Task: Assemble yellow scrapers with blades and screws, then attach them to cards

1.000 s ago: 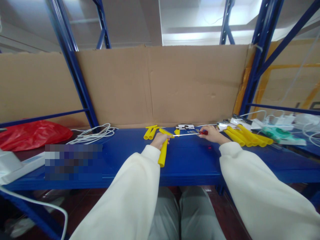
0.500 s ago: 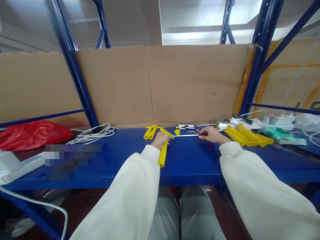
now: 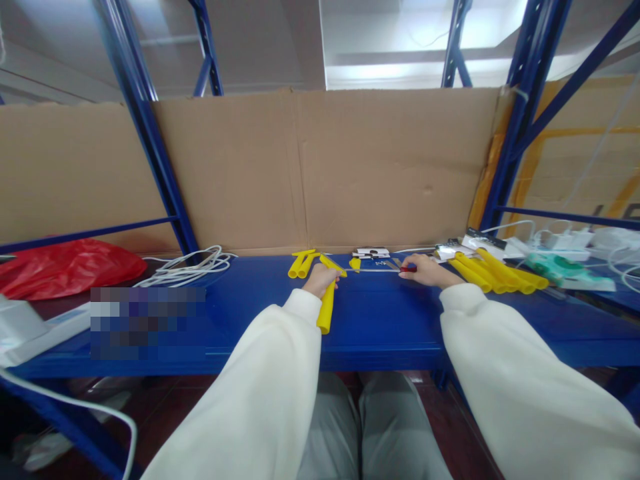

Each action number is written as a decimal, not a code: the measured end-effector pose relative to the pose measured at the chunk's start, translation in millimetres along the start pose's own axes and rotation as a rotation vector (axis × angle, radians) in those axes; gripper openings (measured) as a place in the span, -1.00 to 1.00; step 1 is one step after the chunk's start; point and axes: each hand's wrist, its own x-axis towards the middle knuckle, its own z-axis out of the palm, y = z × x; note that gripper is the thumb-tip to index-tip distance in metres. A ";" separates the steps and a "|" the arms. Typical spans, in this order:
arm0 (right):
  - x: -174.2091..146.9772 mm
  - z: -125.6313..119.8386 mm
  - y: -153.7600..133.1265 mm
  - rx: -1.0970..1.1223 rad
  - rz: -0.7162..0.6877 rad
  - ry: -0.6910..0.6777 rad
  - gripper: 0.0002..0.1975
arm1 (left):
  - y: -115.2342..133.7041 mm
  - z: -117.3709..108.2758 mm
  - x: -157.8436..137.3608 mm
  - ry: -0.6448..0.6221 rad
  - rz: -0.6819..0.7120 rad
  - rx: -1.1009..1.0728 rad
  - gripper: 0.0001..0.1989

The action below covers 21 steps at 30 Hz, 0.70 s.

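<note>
My left hand (image 3: 320,280) is closed around a yellow T-shaped handle (image 3: 326,310), whose hollow tube end points toward me over the shelf. My right hand (image 3: 423,270) grips the red grip of a screwdriver (image 3: 375,270). Its long thin shaft runs level to the left, and the tip meets the crosspiece of the yellow handle; the exact contact is too small to make out. Behind the shaft lie a small yellow piece (image 3: 355,264) and some tiny screws (image 3: 381,263). Two similar yellow T-shaped handles (image 3: 303,265) rest just beyond my left hand.
Several yellow tubes (image 3: 495,275) lie right of my right hand, before white packets (image 3: 483,243). A small white box (image 3: 371,253) sits by the cardboard wall (image 3: 320,173). Coiled white cable (image 3: 195,265) and a red plastic bag (image 3: 70,267) occupy the left. Blue posts (image 3: 143,127) frame the shelf.
</note>
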 end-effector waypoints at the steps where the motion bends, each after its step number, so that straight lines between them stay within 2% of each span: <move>1: 0.0 -0.6 -0.5 0.018 -0.004 -0.028 -0.75 | 0.4 0.0 0.0 0.005 -0.002 0.003 -0.74; 10: -0.5 -5.7 -3.4 0.091 -0.003 -0.092 -0.74 | 0.9 0.1 -1.8 0.004 -0.005 0.015 -0.81; 15: -1.2 -7.6 -5.2 0.071 0.000 -0.088 -0.75 | 2.3 0.1 -4.8 0.000 0.008 0.027 -0.80; 21: -1.2 -7.8 -5.8 0.059 -0.002 -0.095 -0.77 | 2.3 1.0 -4.6 -0.012 0.012 0.039 -0.88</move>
